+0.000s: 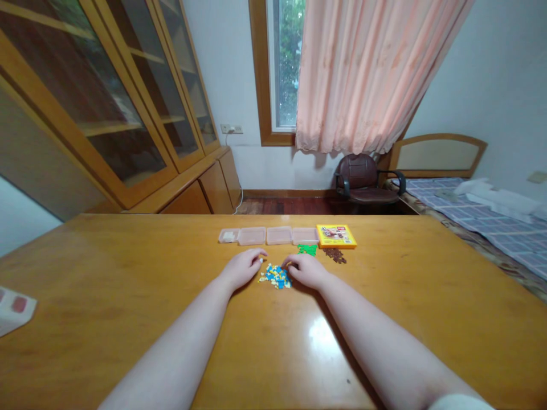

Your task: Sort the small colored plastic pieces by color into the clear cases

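A small heap of blue, yellow and white toy bricks (pixel 276 276) lies on the wooden table (pixel 128 296). My left hand (pixel 243 266) rests at the heap's left edge with its fingers curled and pinched on a tiny white piece. My right hand (pixel 305 269) rests at the heap's right edge, fingers curled down onto the bricks; what they hold, if anything, is hidden. Just behind it lie a green pile (pixel 307 249) and a brown pile (pixel 335 255).
Several clear plastic trays (pixel 265 235) stand in a row behind the hands, beside a yellow box (pixel 336 236). A white packet (pixel 12 307) lies at the table's left edge. Beyond the table are a brown chair (pixel 363 179), a bed (pixel 491 222) and a glass-fronted cabinet (pixel 128 114).
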Action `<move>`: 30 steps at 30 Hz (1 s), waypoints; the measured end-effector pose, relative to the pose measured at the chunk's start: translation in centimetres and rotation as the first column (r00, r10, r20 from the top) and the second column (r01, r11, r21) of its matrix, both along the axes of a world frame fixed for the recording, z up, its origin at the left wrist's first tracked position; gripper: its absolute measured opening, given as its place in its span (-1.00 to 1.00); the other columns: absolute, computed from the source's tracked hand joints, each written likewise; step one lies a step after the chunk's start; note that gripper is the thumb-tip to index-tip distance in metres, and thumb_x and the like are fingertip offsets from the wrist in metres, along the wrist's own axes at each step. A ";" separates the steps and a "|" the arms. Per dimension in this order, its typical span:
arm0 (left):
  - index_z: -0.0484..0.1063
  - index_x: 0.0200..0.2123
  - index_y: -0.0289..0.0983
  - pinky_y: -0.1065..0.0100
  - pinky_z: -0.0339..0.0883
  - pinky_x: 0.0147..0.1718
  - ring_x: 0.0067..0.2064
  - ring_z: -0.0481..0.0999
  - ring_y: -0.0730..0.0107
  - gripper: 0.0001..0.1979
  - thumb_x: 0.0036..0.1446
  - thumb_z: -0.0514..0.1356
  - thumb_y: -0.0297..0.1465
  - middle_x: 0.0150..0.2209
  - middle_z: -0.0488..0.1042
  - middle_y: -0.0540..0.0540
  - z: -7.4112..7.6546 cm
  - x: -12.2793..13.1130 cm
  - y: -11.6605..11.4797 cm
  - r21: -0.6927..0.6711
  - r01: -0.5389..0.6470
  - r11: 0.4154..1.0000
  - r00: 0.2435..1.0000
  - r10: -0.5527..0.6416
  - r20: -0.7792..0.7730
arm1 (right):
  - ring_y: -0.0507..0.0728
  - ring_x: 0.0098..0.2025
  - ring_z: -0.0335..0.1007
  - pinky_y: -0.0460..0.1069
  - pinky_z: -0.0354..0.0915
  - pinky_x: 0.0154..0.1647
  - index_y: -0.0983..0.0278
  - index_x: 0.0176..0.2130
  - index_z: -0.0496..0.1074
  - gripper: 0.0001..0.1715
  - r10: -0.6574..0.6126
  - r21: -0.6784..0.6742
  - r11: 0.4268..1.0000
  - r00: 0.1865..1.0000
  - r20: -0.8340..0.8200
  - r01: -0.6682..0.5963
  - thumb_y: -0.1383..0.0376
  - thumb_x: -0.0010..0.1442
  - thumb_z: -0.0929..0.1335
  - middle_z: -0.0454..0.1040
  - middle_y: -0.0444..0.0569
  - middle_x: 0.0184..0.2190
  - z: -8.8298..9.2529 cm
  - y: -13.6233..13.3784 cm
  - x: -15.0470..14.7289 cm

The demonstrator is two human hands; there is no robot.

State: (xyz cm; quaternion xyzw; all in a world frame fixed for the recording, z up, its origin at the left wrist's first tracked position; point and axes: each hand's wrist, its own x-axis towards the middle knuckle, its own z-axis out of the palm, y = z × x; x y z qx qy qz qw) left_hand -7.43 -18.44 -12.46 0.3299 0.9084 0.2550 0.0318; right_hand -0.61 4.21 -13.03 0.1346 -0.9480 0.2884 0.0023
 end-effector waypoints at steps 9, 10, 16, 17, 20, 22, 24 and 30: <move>0.48 -0.04 -0.14 0.30 0.30 -0.01 -0.04 0.48 0.29 -0.64 0.16 0.03 -0.43 -0.06 0.54 -0.02 0.1 0.8 1.4 -0.042 0.169 0.985 0.986 -0.169 0.009 | 0.15 -0.13 0.49 -0.04 0.29 -0.13 0.14 -0.08 0.52 -0.61 -0.042 0.138 0.990 0.999 -0.002 0.042 0.33 0.18 0.23 0.58 -0.06 -0.15 0.5 -0.8 0.1; 0.49 -0.05 -0.14 0.31 0.31 -0.03 -0.05 0.48 0.29 -0.65 0.15 0.03 -0.44 -0.08 0.54 -0.02 0.2 0.8 1.4 -0.050 0.169 0.984 0.986 -0.170 0.004 | 0.15 -0.13 0.49 -0.04 0.29 -0.13 0.15 -0.07 0.52 -0.61 -0.069 0.153 0.986 0.998 0.001 0.068 0.32 0.19 0.22 0.58 -0.04 -0.14 0.6 -0.8 0.1; 0.53 -0.15 -0.15 0.35 0.34 -0.13 -0.13 0.50 0.29 -0.71 0.14 0.06 -0.44 -0.17 0.55 -0.04 0.5 0.7 1.1 -0.068 0.152 0.986 0.987 -0.155 -0.045 | 0.15 -0.10 0.48 -0.04 0.28 -0.09 0.15 -0.05 0.51 -0.60 -0.075 0.135 0.988 0.997 -0.014 0.076 0.33 0.19 0.22 0.57 -0.05 -0.12 0.9 -0.8 0.2; 0.53 -0.16 -0.15 0.35 0.34 -0.14 -0.14 0.50 0.29 -0.72 0.14 0.06 -0.43 -0.18 0.55 -0.04 0.5 0.7 1.1 -0.072 0.157 0.985 0.986 -0.160 -0.046 | 0.14 -0.10 0.48 -0.05 0.28 -0.09 0.15 -0.06 0.52 -0.60 -0.051 0.124 0.991 0.999 -0.019 0.052 0.33 0.19 0.22 0.57 -0.06 -0.12 0.8 -0.8 0.2; 0.53 -0.18 -0.17 0.34 0.34 -0.12 -0.14 0.50 0.30 -0.71 0.14 0.04 -0.45 -0.18 0.56 -0.04 0.3 0.5 1.1 -0.064 0.148 0.987 0.988 -0.150 -0.032 | 0.14 -0.13 0.48 -0.05 0.29 -0.11 0.14 -0.08 0.53 -0.59 -0.019 0.114 0.993 1.000 -0.015 0.021 0.34 0.18 0.22 0.58 -0.07 -0.15 0.7 -0.9 0.3; 0.52 -0.18 -0.19 0.33 0.33 -0.09 -0.12 0.50 0.30 -0.70 0.13 0.02 -0.47 -0.16 0.56 -0.05 0.1 0.3 0.9 -0.036 0.110 0.993 0.993 -0.111 -0.028 | 0.14 -0.12 0.48 -0.04 0.29 -0.11 0.13 -0.08 0.53 -0.59 -0.019 0.109 0.994 1.000 -0.008 0.020 0.35 0.18 0.22 0.58 -0.09 -0.14 0.5 -1.0 0.2; 0.51 -0.18 -0.21 0.32 0.33 -0.07 -0.11 0.50 0.29 -0.70 0.12 0.02 -0.48 -0.16 0.56 -0.06 0.0 0.1 0.8 -0.007 0.071 0.997 0.997 -0.071 -0.028 | 0.13 -0.10 0.48 -0.04 0.29 -0.08 0.12 -0.06 0.53 -0.58 -0.022 0.102 0.995 1.000 -0.001 0.022 0.34 0.18 0.22 0.58 -0.10 -0.13 0.4 -1.0 0.1; 0.52 -0.18 -0.19 0.34 0.32 -0.07 -0.11 0.49 0.31 -0.69 0.11 0.03 -0.48 -0.16 0.56 -0.04 0.1 0.1 0.8 0.012 0.112 0.994 0.994 -0.112 0.009 | 0.15 -0.10 0.48 -0.04 0.29 -0.08 0.13 -0.06 0.54 -0.58 -0.050 0.125 0.991 0.998 0.027 0.046 0.35 0.17 0.23 0.58 -0.07 -0.12 0.6 -1.2 0.1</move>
